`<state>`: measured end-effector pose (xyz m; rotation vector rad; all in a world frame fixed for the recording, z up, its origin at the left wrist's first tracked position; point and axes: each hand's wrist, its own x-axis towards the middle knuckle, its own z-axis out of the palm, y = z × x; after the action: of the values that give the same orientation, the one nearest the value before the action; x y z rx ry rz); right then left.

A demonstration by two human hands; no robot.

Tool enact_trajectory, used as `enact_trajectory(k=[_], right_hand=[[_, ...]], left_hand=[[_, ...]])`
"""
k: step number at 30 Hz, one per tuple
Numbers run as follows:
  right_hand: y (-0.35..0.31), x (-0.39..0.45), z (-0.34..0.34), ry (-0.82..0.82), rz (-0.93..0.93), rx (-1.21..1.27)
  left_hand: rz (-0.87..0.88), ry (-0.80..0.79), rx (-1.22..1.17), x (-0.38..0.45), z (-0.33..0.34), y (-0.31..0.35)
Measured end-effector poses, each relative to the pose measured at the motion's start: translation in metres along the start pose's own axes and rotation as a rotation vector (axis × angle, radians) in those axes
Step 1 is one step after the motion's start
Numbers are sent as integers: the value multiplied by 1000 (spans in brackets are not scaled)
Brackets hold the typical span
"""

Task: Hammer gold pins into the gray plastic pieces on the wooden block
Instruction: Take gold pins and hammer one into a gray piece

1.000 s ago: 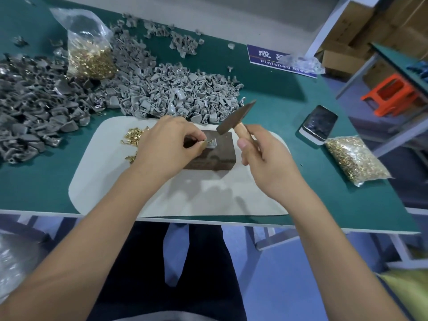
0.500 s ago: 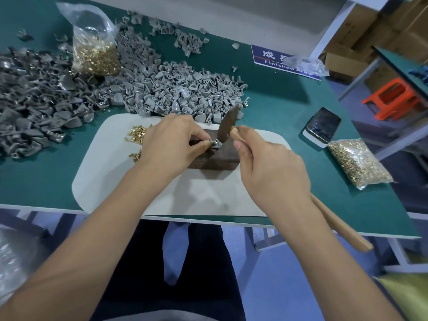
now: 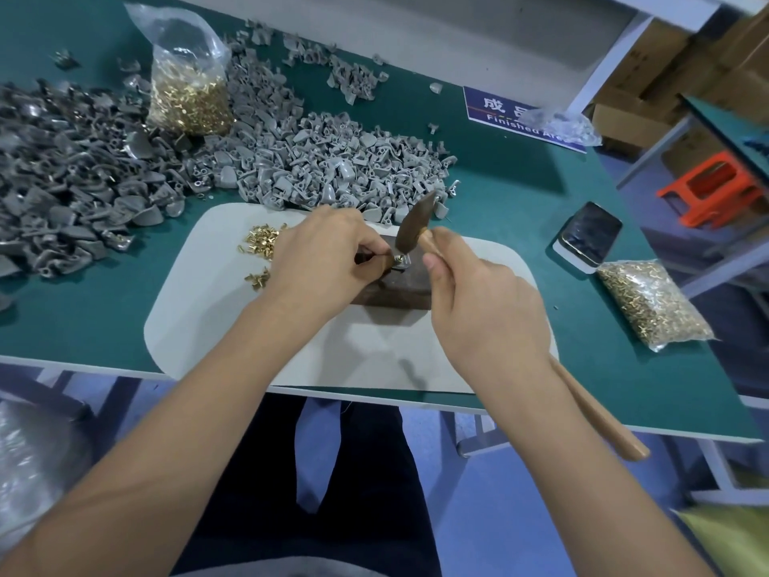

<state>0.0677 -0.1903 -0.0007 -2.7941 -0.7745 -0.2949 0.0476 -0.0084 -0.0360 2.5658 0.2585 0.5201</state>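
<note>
A dark wooden block (image 3: 399, 294) lies on a white mat (image 3: 233, 310). On the block's top sits a gray plastic piece (image 3: 404, 263) with a gold pin (image 3: 398, 257) standing in it. My left hand (image 3: 328, 256) pinches the piece and pin with thumb and forefinger. My right hand (image 3: 478, 297) grips the wooden handle of a hammer (image 3: 414, 224), whose dark metal head points down with its lower end right at the pin. Loose gold pins (image 3: 260, 243) lie on the mat left of my left hand.
A large heap of gray plastic pieces (image 3: 291, 160) covers the green table behind the mat. One bag of gold pins (image 3: 189, 95) stands in the heap, another bag (image 3: 653, 301) lies at the right. A phone (image 3: 591, 235) lies right of the mat, with a blue sign (image 3: 520, 114) behind it.
The hammer head swung down from its raised position over the block to the pin. My left hand has kept its pinch on the piece.
</note>
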Motion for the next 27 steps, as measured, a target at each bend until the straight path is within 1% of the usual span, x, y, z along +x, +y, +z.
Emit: enact_trajectory(k=[2,6,10,14,15,18,19,22,23,26,27], right_hand=[[0,1,-1,-51,12,-26],[-1,4,-6,46,63,76],[-3,3,-5,-73,44,-8],[-5,5,-8,22,68,30],[-7,4,-7,16,63,38],[-5,1,-5,-101,78,35],[-3,1,-5,-103,90,50],[-2,-1,-7,3,108,161],[-3,-2,-7,14,110,177],[-1,-2,-4,-87,117,132],[1,-1,-4,-80,119,132]], left_hand=[[-3,7,-7,0,1,1],[-2,-5,9,0,4,3],[-13,22,-1,0,4,3],[-10,-5,14,1,3,2],[-8,-7,14,0,3,2],[-12,17,-16,0,4,3],[-14,20,-23,0,4,3],[-4,22,-18,-1,5,2],[-2,24,-18,-1,5,2],[-16,25,-28,0,6,0],[-19,23,-31,0,6,0]])
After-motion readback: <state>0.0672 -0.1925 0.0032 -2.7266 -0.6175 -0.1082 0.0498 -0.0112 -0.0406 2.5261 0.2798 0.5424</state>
